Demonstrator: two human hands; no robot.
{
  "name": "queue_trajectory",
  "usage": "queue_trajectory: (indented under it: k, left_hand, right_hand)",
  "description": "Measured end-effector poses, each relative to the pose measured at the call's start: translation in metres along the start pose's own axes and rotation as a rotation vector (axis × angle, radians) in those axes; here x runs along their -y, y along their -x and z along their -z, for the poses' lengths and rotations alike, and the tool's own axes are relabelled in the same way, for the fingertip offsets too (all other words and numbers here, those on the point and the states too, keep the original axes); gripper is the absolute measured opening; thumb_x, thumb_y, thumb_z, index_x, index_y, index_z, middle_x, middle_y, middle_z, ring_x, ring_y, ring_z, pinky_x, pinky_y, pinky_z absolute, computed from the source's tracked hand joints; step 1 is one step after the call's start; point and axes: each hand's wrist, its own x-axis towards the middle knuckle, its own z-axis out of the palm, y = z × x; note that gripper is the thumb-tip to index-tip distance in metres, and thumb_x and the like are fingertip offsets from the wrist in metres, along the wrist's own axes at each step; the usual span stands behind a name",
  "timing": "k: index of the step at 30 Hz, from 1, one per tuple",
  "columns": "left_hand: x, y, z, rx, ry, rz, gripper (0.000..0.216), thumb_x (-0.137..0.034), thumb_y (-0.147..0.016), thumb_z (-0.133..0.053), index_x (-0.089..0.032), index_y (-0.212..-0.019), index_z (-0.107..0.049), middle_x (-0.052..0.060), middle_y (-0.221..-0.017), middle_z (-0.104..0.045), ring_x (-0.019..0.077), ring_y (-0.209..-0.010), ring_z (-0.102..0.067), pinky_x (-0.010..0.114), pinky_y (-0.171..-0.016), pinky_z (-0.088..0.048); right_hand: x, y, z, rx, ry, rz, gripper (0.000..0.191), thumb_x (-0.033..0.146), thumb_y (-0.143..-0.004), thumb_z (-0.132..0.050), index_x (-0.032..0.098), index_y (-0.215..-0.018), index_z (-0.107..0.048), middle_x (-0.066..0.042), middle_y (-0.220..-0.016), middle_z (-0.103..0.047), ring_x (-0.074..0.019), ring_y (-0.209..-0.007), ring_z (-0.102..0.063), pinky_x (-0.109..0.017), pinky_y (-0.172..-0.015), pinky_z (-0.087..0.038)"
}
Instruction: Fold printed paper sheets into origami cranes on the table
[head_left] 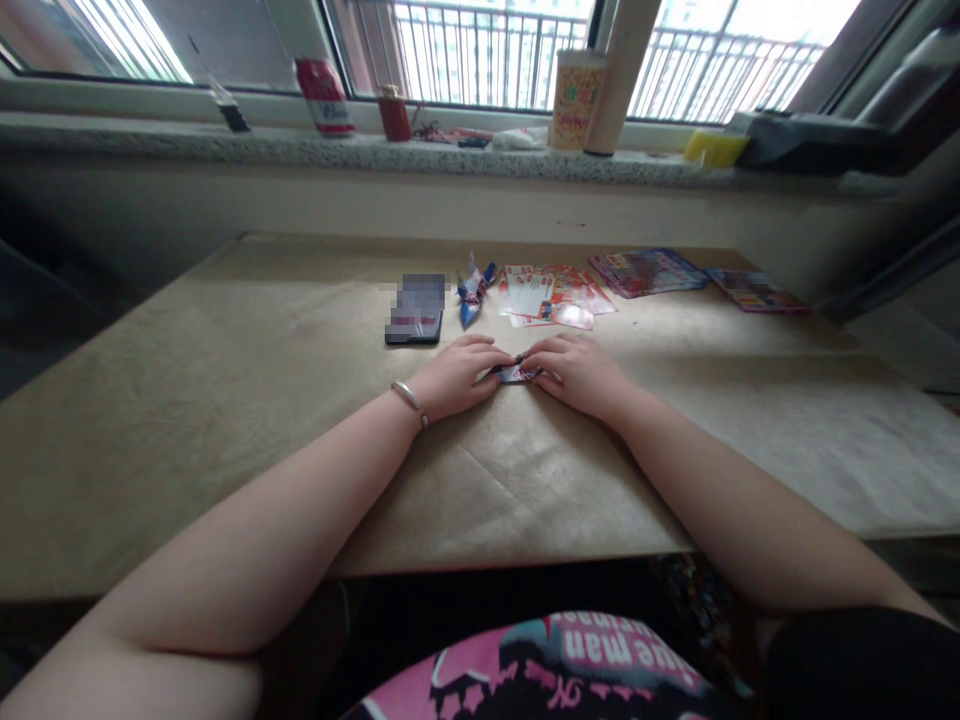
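Between my two hands a small folded piece of printed paper [516, 373] lies on the table. My left hand [459, 375], with a silver bangle at the wrist, has its fingers closed on the paper's left edge. On the other side, my right hand [576, 372] pinches the right edge of the same paper. The fingers cover much of it, so its full shape is hidden. Just beyond my hands sits a folded paper crane [474, 290] in blue, white and red. A dark phone [416, 308] lies left of the crane.
Loose printed sheets [551, 293] lie behind my right hand. Farther right are a stack of colourful printed papers [646, 272] and another printed piece [757, 290]. A red can [325, 97], a patterned paper cup [577, 100] and a yellow item [715, 149] stand along the windowsill [450, 158].
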Motion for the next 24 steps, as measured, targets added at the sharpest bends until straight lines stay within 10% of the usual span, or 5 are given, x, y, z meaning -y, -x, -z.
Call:
queue_trajectory:
  k: [24]
  left_hand:
    - [-0.018,-0.004,0.007,0.039,-0.248,0.016,0.021,-0.03,-0.092,-0.055,-0.018,-0.088,-0.071,0.007,-0.089,-0.069,0.019,-0.083,-0.06,0.03,-0.074,-0.047]
  right_hand:
    - [0.018,-0.003,-0.001,0.01,0.015,-0.08,0.018,0.032,-0.089,-0.058,0.023,-0.089,-0.074,-0.005,-0.091,-0.07,-0.0192,-0.085,-0.061,-0.031,-0.073,-0.04]
